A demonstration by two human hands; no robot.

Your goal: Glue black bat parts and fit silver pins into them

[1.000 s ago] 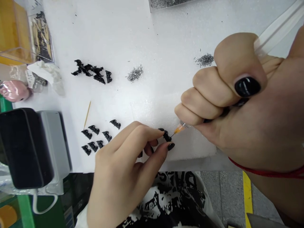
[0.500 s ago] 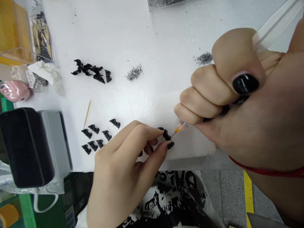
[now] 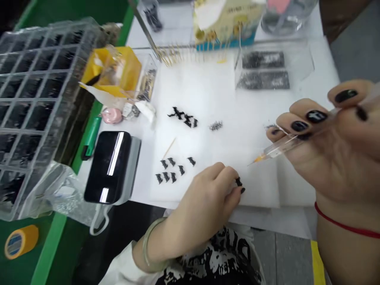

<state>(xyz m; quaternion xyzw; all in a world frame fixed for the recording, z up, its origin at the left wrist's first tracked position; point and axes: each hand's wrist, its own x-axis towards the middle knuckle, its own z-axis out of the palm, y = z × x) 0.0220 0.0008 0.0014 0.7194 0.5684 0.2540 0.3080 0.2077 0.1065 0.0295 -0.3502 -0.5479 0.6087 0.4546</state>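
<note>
**Black piece (image 3: 238,182) pinched in left hand (image 3: 204,209), syringe (image 3: 276,148) held clear in right hand (image 3: 338,152)**

Hands well apart. Left: thumb and fingers closed on one small black piece, low over the near edge of the bench (image 3: 198,93); most of it hidden by the fingertips. Right: palm turned up, fingers curled round the syringe, orange tip (image 3: 259,158) aimed down-left, needle (image 3: 251,163) near the piece but not touching it.

Progress: looks partway through a batch. Seven matching pieces (image 3: 181,170) lie spaced out left of the left hand, a toothpick (image 3: 169,148) just beyond them. Farther off, a jumbled heap (image 3: 182,116) of similar black pieces, count unclear, looks unsorted. Small metallic pile (image 3: 216,126) lies right of the heap, seemingly unused supply; a second pile (image 3: 270,126) is mostly behind the right fingers.

Held piece: can't tell if it's done, too small and blurred. Same for the seven laid out: finished or waiting, not readable. The heap, at least, seems left to do.
</note>
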